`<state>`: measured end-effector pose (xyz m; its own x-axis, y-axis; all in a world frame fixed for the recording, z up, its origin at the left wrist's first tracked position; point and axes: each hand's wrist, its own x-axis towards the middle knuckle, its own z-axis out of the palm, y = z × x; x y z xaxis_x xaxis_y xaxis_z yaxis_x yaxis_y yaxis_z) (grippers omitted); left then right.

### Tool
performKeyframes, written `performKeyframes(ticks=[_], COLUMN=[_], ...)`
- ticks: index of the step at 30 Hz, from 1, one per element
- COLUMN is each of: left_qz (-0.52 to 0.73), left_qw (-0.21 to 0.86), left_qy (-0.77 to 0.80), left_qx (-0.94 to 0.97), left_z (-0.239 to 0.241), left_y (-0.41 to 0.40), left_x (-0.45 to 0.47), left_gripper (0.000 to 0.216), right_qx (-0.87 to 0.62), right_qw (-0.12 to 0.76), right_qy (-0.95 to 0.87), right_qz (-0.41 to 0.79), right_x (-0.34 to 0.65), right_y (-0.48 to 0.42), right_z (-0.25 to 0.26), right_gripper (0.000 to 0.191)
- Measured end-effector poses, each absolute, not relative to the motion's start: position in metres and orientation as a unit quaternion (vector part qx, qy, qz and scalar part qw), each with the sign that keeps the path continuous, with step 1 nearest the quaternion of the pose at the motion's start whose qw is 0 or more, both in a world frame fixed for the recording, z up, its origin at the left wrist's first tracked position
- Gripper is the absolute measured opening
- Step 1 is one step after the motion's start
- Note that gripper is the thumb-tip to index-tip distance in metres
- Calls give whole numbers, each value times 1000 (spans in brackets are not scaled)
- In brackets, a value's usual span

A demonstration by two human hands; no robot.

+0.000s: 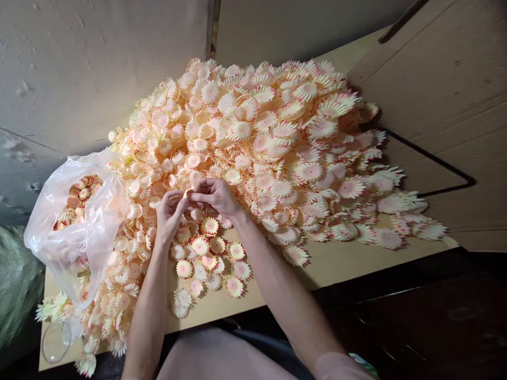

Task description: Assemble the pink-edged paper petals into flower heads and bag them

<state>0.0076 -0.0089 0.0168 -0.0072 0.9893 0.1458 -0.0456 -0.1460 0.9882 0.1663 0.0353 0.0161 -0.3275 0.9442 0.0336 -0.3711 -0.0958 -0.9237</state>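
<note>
My left hand [169, 211] and my right hand [217, 196] meet at the front of a large heap of artificial flower petals [237, 132]. Between the fingertips of both is a small pale yellow flower piece [186, 194], partly hidden by the fingers. Both hands are closed in a pinch around it. Below them, between my forearms, several loose petal discs [200, 245] with pink centres and pink-tipped edges lie on the table. The heap's pieces are cream and pale pink, with scalloped rims, the larger ones toward the right.
At the left an open clear plastic bag [101, 211] holds small rolled flower heads [81, 195]. A clear round dish [56, 343] sits at the wooden table's [340, 264] left corner. Cardboard [443, 105] with a black strap [431, 153] stands at the right; a green sack [19, 285] is far left.
</note>
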Motion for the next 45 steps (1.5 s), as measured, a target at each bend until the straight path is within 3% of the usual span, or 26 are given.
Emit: performKeyframes(ticks=[8,45], left_qz=[553,537], left_qw=[301,274], left_qy=[527,533], left_qx=[571,594], left_z=[6,7], left_y=[-6,-6], left_x=[6,4], left_gripper=[29,27], right_qx=[-310,-299], right_qw=[478,472], right_qy=[-493,-491], right_qz=[657,669], right_x=[165,166], right_y=[35,36], right_z=[16,12], right_gripper=[29,29])
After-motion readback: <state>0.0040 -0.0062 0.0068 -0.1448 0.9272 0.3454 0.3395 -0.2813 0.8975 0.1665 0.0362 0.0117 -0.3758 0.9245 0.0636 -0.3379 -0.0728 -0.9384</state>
